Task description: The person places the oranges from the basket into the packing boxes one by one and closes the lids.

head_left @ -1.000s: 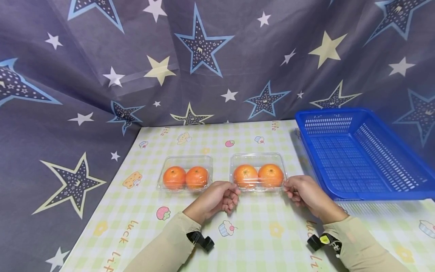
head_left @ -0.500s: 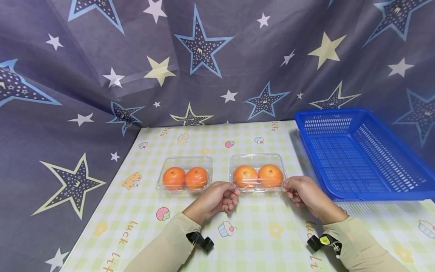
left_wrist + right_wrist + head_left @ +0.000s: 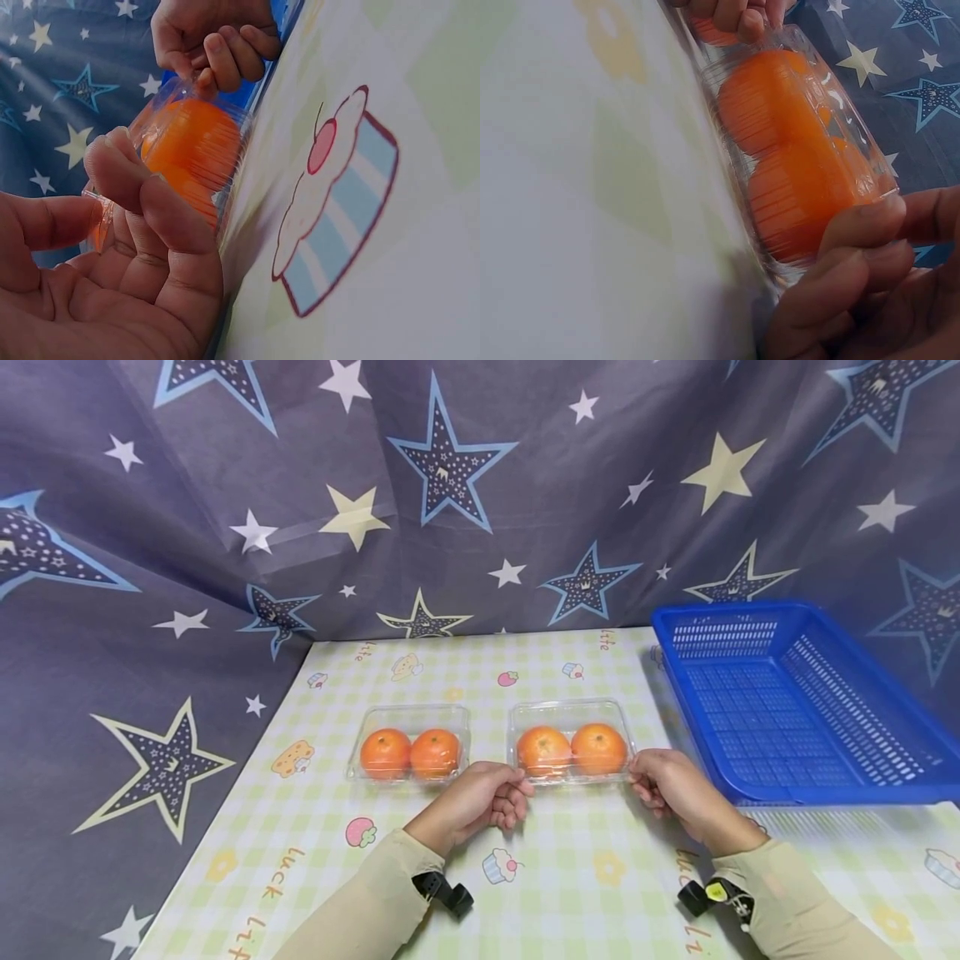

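Observation:
A clear plastic clamshell box [image 3: 568, 710] with two oranges [image 3: 599, 748] in it lies lid down on the table in the middle of the head view. My left hand [image 3: 487, 797] pinches its near left corner between thumb and forefinger, the other fingers curled below. At the near right corner, my right hand [image 3: 671, 785] pinches the lid edge the same way. The right wrist view shows thumb and fingers at the box edge, beside the oranges [image 3: 802, 195]. To the left sits a second clear box [image 3: 415, 715], also holding two oranges [image 3: 386, 753], untouched by either hand.
A blue plastic basket [image 3: 693, 702] with perforated walls stands on the right. The table wears a green checked cloth [image 3: 555, 902] with printed cupcakes and flowers. Behind and to the left hangs a dark curtain [image 3: 480, 560] patterned with stars.

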The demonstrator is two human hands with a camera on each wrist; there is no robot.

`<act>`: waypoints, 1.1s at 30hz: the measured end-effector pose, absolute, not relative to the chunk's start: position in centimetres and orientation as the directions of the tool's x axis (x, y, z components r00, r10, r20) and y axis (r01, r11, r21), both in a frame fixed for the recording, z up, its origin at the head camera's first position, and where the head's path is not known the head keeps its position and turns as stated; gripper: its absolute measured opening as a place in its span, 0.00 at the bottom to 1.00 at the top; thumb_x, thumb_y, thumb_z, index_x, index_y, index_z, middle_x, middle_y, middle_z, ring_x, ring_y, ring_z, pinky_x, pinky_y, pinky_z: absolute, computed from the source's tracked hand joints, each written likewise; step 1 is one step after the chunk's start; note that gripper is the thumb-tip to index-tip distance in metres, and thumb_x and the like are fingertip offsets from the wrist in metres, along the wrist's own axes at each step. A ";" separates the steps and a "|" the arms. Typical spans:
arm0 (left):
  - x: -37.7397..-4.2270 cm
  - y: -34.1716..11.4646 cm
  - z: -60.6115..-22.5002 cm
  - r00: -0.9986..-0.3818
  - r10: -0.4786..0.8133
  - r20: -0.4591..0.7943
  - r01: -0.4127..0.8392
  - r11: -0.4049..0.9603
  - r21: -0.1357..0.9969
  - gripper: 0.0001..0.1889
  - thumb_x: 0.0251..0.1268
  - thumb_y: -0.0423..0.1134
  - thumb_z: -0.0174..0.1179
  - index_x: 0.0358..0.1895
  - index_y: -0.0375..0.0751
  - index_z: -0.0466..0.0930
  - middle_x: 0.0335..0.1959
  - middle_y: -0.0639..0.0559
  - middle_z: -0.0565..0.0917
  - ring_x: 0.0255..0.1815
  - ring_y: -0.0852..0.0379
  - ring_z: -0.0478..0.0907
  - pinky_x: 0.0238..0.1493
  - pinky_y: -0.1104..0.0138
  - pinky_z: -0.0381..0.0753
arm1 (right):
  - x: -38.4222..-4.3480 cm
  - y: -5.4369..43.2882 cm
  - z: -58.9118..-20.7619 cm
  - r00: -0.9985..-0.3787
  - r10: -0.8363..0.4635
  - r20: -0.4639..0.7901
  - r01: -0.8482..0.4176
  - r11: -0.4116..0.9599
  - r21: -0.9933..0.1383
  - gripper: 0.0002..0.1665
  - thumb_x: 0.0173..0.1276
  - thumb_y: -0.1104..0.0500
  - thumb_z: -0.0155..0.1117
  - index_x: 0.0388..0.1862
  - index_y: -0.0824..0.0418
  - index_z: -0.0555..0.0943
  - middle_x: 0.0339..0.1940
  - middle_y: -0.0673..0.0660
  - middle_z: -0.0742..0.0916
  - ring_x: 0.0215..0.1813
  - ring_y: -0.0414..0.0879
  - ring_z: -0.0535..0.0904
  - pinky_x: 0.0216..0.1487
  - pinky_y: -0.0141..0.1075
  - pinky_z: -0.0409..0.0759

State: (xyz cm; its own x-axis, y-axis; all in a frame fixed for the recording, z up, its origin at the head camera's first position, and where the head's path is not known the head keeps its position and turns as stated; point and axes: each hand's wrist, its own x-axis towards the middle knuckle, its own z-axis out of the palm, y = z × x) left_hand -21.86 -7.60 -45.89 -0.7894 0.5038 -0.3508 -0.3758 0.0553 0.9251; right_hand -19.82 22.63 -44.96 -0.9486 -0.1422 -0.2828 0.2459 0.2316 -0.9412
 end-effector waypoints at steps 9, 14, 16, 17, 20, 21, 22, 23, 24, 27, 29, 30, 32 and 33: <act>-21.9 -7.6 -45.9 -0.788 0.505 -0.351 -0.377 0.054 0.924 0.14 0.77 0.41 0.51 0.37 0.35 0.81 0.21 0.51 0.82 0.18 0.61 0.76 0.25 0.70 0.79 | -19.8 22.6 -45.1 -0.949 -0.136 -0.284 0.246 0.242 -0.939 0.11 0.70 0.61 0.48 0.27 0.63 0.73 0.14 0.50 0.74 0.17 0.42 0.65 0.19 0.35 0.67; -21.9 -7.6 -46.0 -0.792 0.501 -0.349 -0.377 0.049 0.925 0.14 0.77 0.41 0.52 0.36 0.35 0.81 0.21 0.52 0.82 0.18 0.61 0.76 0.25 0.70 0.79 | -19.7 22.5 -45.1 -0.948 -0.139 -0.287 0.246 0.255 -0.935 0.12 0.70 0.60 0.48 0.27 0.62 0.73 0.14 0.50 0.74 0.17 0.43 0.65 0.19 0.35 0.67; -21.9 -7.6 -46.1 -0.795 0.498 -0.346 -0.376 0.043 0.926 0.14 0.77 0.41 0.52 0.36 0.35 0.81 0.21 0.52 0.82 0.18 0.62 0.76 0.24 0.70 0.79 | -19.7 22.5 -45.1 -0.947 -0.138 -0.289 0.248 0.256 -0.934 0.12 0.70 0.60 0.48 0.27 0.62 0.73 0.14 0.50 0.74 0.17 0.43 0.65 0.19 0.35 0.67; -21.9 -7.5 -46.2 -0.797 0.497 -0.344 -0.375 0.040 0.926 0.14 0.77 0.41 0.52 0.36 0.35 0.81 0.21 0.52 0.82 0.18 0.62 0.76 0.24 0.70 0.79 | -19.7 22.5 -45.1 -0.947 -0.138 -0.290 0.249 0.255 -0.934 0.12 0.70 0.60 0.48 0.27 0.62 0.73 0.14 0.51 0.74 0.17 0.43 0.64 0.19 0.35 0.67; -22.0 -7.7 -46.4 -0.802 0.489 -0.344 -0.375 0.037 0.926 0.14 0.77 0.41 0.52 0.36 0.35 0.81 0.21 0.52 0.82 0.18 0.61 0.75 0.24 0.70 0.79 | -19.8 22.4 -45.1 -0.947 -0.140 -0.288 0.247 0.251 -0.936 0.12 0.71 0.60 0.48 0.28 0.62 0.73 0.14 0.51 0.74 0.17 0.43 0.64 0.19 0.35 0.67; -21.9 -7.8 -46.4 -0.804 0.487 -0.341 -0.371 0.037 0.928 0.14 0.76 0.41 0.53 0.36 0.35 0.82 0.21 0.52 0.82 0.18 0.62 0.75 0.24 0.70 0.79 | -19.8 22.3 -45.1 -0.947 -0.141 -0.288 0.247 0.251 -0.936 0.12 0.71 0.60 0.48 0.28 0.63 0.73 0.14 0.51 0.74 0.17 0.43 0.64 0.19 0.35 0.67; -21.9 -7.8 -46.4 -0.806 0.485 -0.340 -0.369 0.037 0.929 0.14 0.76 0.41 0.53 0.36 0.35 0.82 0.21 0.52 0.82 0.18 0.62 0.76 0.24 0.70 0.79 | -19.8 22.2 -45.1 -0.947 -0.142 -0.287 0.246 0.251 -0.936 0.12 0.71 0.60 0.48 0.28 0.63 0.73 0.14 0.51 0.74 0.17 0.43 0.64 0.19 0.35 0.67; -21.9 -7.9 -46.4 -0.807 0.483 -0.340 -0.369 0.038 0.929 0.14 0.76 0.41 0.53 0.36 0.35 0.82 0.21 0.52 0.82 0.18 0.62 0.76 0.24 0.70 0.79 | -19.9 22.1 -45.1 -0.947 -0.143 -0.287 0.245 0.252 -0.936 0.12 0.71 0.60 0.48 0.28 0.63 0.73 0.14 0.51 0.74 0.17 0.43 0.64 0.19 0.35 0.67; -21.9 -8.0 -46.4 -0.807 0.482 -0.340 -0.368 0.038 0.929 0.14 0.76 0.41 0.53 0.36 0.34 0.82 0.21 0.52 0.82 0.18 0.62 0.76 0.24 0.70 0.79 | -19.9 22.1 -45.1 -0.947 -0.143 -0.287 0.245 0.254 -0.936 0.13 0.71 0.60 0.48 0.28 0.64 0.73 0.14 0.51 0.74 0.17 0.43 0.64 0.19 0.35 0.67; -21.8 -8.1 -46.3 -0.810 0.477 -0.340 -0.368 0.038 0.929 0.14 0.76 0.40 0.53 0.37 0.34 0.82 0.21 0.52 0.82 0.18 0.62 0.76 0.24 0.70 0.79 | -19.9 21.9 -45.0 -0.948 -0.142 -0.284 0.242 0.258 -0.935 0.13 0.71 0.60 0.48 0.28 0.64 0.74 0.14 0.51 0.74 0.17 0.43 0.65 0.19 0.35 0.67; -21.7 -8.0 -46.1 -0.810 0.475 -0.344 -0.371 0.038 0.928 0.14 0.76 0.40 0.53 0.37 0.33 0.82 0.21 0.52 0.82 0.18 0.62 0.76 0.24 0.70 0.79 | -19.8 22.0 -45.0 -0.948 -0.141 -0.285 0.243 0.256 -0.935 0.13 0.71 0.60 0.48 0.28 0.64 0.74 0.14 0.51 0.74 0.17 0.43 0.65 0.19 0.35 0.67; -21.7 -8.0 -46.1 -0.809 0.477 -0.343 -0.371 0.038 0.928 0.14 0.76 0.40 0.53 0.37 0.33 0.82 0.21 0.52 0.82 0.18 0.62 0.75 0.25 0.70 0.79 | -19.8 22.0 -45.0 -0.948 -0.140 -0.287 0.245 0.255 -0.935 0.13 0.71 0.60 0.48 0.28 0.64 0.74 0.14 0.51 0.74 0.17 0.43 0.65 0.19 0.35 0.67; -21.6 -7.8 -46.0 -0.806 0.483 -0.343 -0.371 0.039 0.928 0.14 0.75 0.40 0.52 0.37 0.33 0.82 0.21 0.52 0.82 0.18 0.62 0.75 0.25 0.70 0.79 | -19.7 22.1 -44.9 -0.947 -0.136 -0.290 0.249 0.255 -0.934 0.13 0.71 0.60 0.48 0.28 0.63 0.73 0.14 0.51 0.74 0.17 0.43 0.65 0.19 0.35 0.67; -21.6 -7.7 -46.0 -0.804 0.487 -0.342 -0.371 0.041 0.928 0.14 0.75 0.40 0.52 0.37 0.33 0.82 0.21 0.52 0.82 0.19 0.62 0.75 0.25 0.70 0.79 | -19.6 22.2 -44.9 -0.947 -0.133 -0.293 0.253 0.256 -0.933 0.13 0.71 0.60 0.48 0.28 0.63 0.73 0.14 0.51 0.74 0.17 0.43 0.65 0.19 0.36 0.67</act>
State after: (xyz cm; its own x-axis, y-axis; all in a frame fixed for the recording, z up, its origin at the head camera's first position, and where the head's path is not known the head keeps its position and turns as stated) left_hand -21.62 -7.68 -45.96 -0.8037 0.4866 -0.3425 -0.3707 0.0408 0.9279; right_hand -19.59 22.21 -44.89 -0.9469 -0.1329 -0.2928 0.2527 0.2555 -0.9332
